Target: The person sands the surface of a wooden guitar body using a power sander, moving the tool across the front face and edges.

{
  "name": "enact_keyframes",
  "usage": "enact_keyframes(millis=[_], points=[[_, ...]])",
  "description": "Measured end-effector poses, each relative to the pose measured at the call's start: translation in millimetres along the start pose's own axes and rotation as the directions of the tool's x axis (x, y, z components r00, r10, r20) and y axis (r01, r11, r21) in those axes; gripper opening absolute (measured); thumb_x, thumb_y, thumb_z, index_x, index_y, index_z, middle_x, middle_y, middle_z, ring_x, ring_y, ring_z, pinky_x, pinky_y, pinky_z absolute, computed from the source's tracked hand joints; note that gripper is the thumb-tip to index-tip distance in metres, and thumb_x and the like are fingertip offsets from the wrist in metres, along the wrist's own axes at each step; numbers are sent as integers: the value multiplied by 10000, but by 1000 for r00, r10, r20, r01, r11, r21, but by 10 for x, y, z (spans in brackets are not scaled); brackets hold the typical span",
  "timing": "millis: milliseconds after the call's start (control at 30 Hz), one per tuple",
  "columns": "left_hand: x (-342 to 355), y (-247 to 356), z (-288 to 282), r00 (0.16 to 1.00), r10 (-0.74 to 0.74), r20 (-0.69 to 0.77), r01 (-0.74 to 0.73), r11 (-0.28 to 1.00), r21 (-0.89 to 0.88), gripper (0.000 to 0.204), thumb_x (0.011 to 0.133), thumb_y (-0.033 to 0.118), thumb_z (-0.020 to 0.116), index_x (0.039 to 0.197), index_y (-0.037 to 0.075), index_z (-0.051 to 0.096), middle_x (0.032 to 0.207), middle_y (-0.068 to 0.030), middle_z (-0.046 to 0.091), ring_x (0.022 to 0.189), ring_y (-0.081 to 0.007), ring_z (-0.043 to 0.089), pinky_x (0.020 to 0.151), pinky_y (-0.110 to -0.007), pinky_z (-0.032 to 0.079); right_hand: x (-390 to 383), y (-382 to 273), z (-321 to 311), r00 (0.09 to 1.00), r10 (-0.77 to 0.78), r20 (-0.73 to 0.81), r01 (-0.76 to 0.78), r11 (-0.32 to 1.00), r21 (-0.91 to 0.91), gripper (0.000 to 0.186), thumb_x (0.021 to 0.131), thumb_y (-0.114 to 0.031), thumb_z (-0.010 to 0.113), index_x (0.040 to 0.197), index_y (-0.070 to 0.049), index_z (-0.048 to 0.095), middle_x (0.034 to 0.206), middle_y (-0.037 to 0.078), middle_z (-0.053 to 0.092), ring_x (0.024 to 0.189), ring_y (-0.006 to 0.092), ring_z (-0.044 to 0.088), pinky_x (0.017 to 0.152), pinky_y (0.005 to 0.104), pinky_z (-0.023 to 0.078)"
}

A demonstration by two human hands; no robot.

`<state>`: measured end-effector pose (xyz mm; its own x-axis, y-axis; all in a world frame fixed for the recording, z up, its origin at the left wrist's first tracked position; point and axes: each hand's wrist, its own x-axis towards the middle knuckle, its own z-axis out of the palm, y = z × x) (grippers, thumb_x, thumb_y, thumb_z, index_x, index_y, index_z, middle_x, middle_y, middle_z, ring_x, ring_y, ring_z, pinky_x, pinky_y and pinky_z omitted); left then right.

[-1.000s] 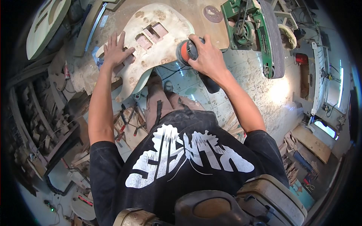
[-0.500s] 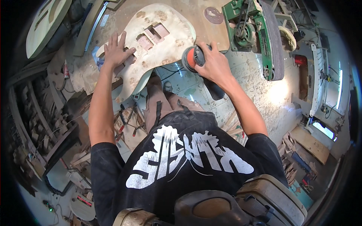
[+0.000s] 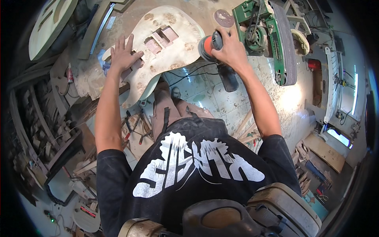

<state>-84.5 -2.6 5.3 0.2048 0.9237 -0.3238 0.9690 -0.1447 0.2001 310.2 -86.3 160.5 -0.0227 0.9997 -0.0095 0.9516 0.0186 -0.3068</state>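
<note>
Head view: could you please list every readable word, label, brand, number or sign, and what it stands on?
Black shirt: large white stylised lettering on the front, not transcribed.
Red-and-white tube: too small to read.
Red strip, lower left: too blurred to read.
Sander, guitar body: no readable text.

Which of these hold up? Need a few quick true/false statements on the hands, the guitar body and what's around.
1. The right hand holds a sander. True.
2. The left hand grips a clamp. False: it rests, fingers spread, on the guitar body.
3. The guitar body has cut-out pockets. True.
4. The green machine stands right of the guitar body. True.
5. The person's shirt is plain white. False: it is black with a white print.
</note>
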Motion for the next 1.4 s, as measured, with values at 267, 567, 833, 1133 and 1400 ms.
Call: enact_keyframes(millis=[267, 567, 833, 1133, 1400], points=[[-29, -21, 3, 1000, -5, 4, 5, 1000, -8, 1059, 861, 733, 641, 1717, 331, 165, 1796, -120, 66, 1652, -361, 25, 1298, -615, 54, 141, -135, 74, 995, -91, 25, 91, 996, 4, 686, 758, -293, 780, 1392, -171, 546, 1260, 322, 534, 942, 541, 696, 824, 570, 595], [-41, 25, -40, 1000, -14, 20, 15, 1000, -13, 1045, 869, 710, 648, 1717, 325, 174, 1797, -119, 61, 1655, -351, 9, 1301, -604, 49, 372, -146, 4, 995, -62, 73, 63, 998, -18, 727, 748, -257, 746, 1435, -170, 522, 1277, 311, 539, 1034, 551, 663, 895, 548, 584], [-40, 64, -69, 1000, -11, 19, 11, 1000, -20, 1044, 869, 698, 653, 1717, 327, 172, 1797, -119, 60, 1654, -352, 27, 1303, -598, 57, 601, 42, 78, 994, -100, -31, 98, 993, -61, 710, 745, -275, 738, 1417, -174, 531, 1297, 300, 542, 1046, 539, 666, 888, 557, 584], [-48, 27, -53, 1000, -20, 13, 20, 1000, -3, 1048, 873, 699, 651, 1719, 323, 159, 1796, -127, 61, 1655, -350, 20, 1303, -598, 50, 701, -56, 111, 989, -147, -3, 146, 988, -40, 725, 730, -300, 750, 1413, -183, 536, 1277, 290, 573, 1058, 523, 662, 931, 565, 556], [-67, 22, -36, 1000, -13, 14, 13, 1000, 3, 1057, 868, 710, 652, 1719, 329, 153, 1796, -121, 62, 1650, -368, 50, 1297, -617, 72, 742, -190, 136, 974, -227, 24, 228, 974, -2, 728, 771, -324, 768, 1440, -169, 526, 1229, 314, 567, 963, 557, 690, 846, 572, 598]])
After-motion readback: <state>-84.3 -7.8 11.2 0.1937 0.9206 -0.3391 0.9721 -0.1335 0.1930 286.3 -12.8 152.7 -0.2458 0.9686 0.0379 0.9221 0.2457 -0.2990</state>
